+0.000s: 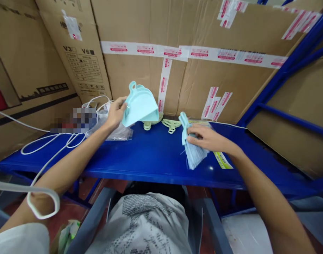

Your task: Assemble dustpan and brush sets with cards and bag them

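Observation:
My left hand (117, 112) grips the side edge of a light blue dustpan (141, 106), lifted above the table with its looped handle pointing up. More than one rim shows along its top, so I cannot tell whether a second pan is nested behind. In my right hand (203, 137) is a light blue hand brush (186, 132), its handle pointing up and its pale bristles hanging down over the blue table (156, 155). Behind, at the back of the table, lie a pale green dustpan (147, 125) and another green handled piece (172, 125), both partly hidden or foreshortened.
Clear plastic bags (119, 133) and a looped white cable (45, 141) lie at the left. A yellow-green label card (223, 161) rests right of the brush. Taped cardboard (140, 21) walls the back, and a blue metal frame (280, 77) stands at the right.

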The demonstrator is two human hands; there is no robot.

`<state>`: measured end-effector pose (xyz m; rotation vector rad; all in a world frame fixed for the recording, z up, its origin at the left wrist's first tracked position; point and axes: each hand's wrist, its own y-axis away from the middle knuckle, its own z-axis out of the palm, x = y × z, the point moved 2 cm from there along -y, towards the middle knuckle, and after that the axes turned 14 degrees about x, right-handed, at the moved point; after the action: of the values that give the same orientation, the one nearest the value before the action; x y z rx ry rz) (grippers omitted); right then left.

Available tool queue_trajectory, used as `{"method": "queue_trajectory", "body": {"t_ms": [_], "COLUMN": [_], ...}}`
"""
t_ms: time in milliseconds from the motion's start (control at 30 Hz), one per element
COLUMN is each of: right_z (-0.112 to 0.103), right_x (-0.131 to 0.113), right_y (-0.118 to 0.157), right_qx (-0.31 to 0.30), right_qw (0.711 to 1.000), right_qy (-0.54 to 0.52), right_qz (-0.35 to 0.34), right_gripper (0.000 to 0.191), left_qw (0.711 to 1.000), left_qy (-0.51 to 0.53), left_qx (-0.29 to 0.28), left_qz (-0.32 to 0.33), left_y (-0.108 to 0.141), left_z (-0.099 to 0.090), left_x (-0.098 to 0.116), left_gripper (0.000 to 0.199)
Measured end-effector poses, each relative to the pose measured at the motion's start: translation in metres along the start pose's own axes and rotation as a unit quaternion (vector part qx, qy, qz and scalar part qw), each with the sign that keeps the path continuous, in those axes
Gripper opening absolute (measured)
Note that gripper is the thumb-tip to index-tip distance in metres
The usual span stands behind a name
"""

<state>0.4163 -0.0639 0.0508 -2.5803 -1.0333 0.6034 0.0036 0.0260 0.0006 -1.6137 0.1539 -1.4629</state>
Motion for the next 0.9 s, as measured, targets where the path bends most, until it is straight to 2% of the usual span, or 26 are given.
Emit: {"method": "queue_trajectory", "body": {"t_ms": [133,233,333,400,567,633,700,733,767,800,833,867,900], "right_z": [0.044,0.055,0.053,0.049,0.024,0.006,-0.012,-0.017,-0.02,-0.017,-0.012,-0.003,0.007], "right_x": [0.011,0.017,0.027,0.038,0.063,0.062,0.053,0.047,0.04,0.032,0.024,0.018,0.012], "right_y": [0.004,0.006,0.009,0.007,-0.028,-0.055,-0.087,-0.103,-0.118,-0.132,-0.143,-0.153,-0.162], "right_qx": [-0.107,-0.135,-0.129,-0.133,-0.194,-0.154,-0.054,0.0,0.045,0.063,0.057,0.033,0.004], "right_qw": [0.993,0.99,0.99,0.988,0.974,0.981,0.989,0.988,0.983,0.977,0.971,0.963,0.956], "right_qy": [0.036,0.033,0.008,-0.005,-0.045,-0.028,0.019,0.046,0.061,0.064,0.059,0.052,0.042], "right_qz": [-0.028,-0.04,-0.061,-0.081,-0.109,-0.118,-0.135,-0.148,-0.168,-0.192,-0.225,-0.262,-0.29], "right_gripper": [0.06,0.057,0.053,0.051,0.04,0.034,0.028,0.034,0.049,0.064,0.075,0.081,0.077], "left_qw": [0.997,0.994,0.995,0.997,0.991,0.986,0.984,0.984,0.985,0.985,0.985,0.984,0.98], "left_qy": [0.049,0.062,0.036,-0.009,-0.092,-0.122,-0.14,-0.143,-0.141,-0.136,-0.127,-0.116,-0.103], "left_qx": [0.009,0.007,-0.017,-0.042,-0.096,-0.111,-0.109,-0.104,-0.102,-0.103,-0.109,-0.119,-0.129], "left_qz": [-0.063,-0.085,-0.086,-0.064,0.023,0.02,0.017,0.018,0.013,0.0,-0.027,-0.065,-0.111], "left_y": [-0.003,0.001,0.009,0.013,0.019,0.022,0.024,0.026,0.026,0.027,0.028,0.028,0.028], "left_z": [-0.001,0.002,0.001,0.0,0.002,0.004,0.006,0.007,0.008,0.009,0.01,0.01,0.01], "left_x": [-0.01,-0.007,0.001,0.008,0.03,0.037,0.043,0.045,0.046,0.046,0.044,0.041,0.038], "left_gripper": [0.022,0.028,0.039,0.043,0.06,0.061,0.057,0.053,0.049,0.046,0.044,0.043,0.042]}}
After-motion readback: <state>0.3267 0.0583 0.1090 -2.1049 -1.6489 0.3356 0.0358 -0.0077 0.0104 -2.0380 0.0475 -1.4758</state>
